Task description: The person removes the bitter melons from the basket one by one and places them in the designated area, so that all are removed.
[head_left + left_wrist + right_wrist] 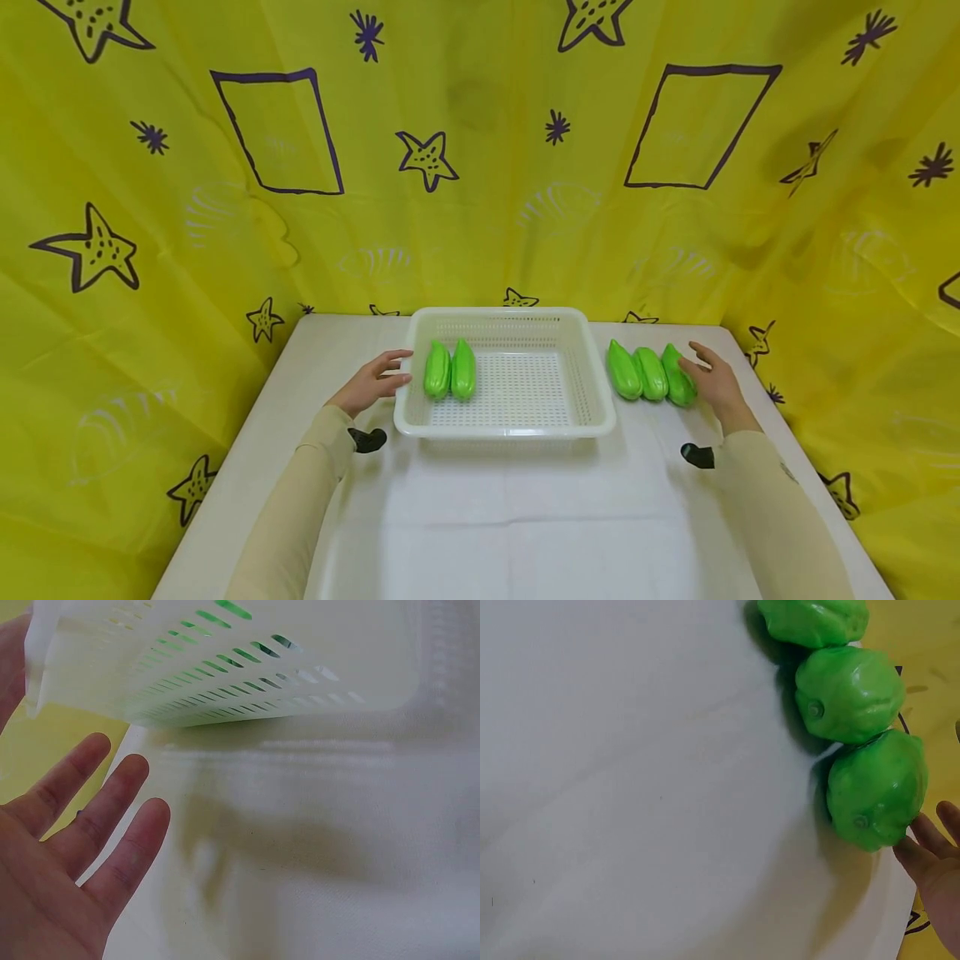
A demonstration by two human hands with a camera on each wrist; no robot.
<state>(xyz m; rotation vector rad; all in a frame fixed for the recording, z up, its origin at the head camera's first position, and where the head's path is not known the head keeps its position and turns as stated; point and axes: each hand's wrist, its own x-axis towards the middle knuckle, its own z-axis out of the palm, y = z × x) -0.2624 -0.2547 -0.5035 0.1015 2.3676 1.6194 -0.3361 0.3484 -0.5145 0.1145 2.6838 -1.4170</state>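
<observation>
My left hand (pixel 372 382) is at the left rim of a white perforated plastic basket (pixel 510 432), fingers extended. In the left wrist view three straight fingers (pixel 124 859) stand apart from the basket wall (pixel 352 645). Two glossy green, long, ribbed toy fruits (pixel 463 369) lie side by side at the basket's left end. My right hand (pixel 716 385) is beside the rightmost of three similar green fruits (pixel 678 379) lying in a row on the table. Its fingertips meet that fruit's outer side, which the right wrist view shows as a ribbed green fruit (pixel 877 791) with a stem end.
The table (pixel 510 533) wears a white cloth with creases. Yellow curtains (pixel 480 233) with star and shell drawings enclose the back and both sides. To the right of the basket, the other two green fruits (pixel 637 373) touch each other.
</observation>
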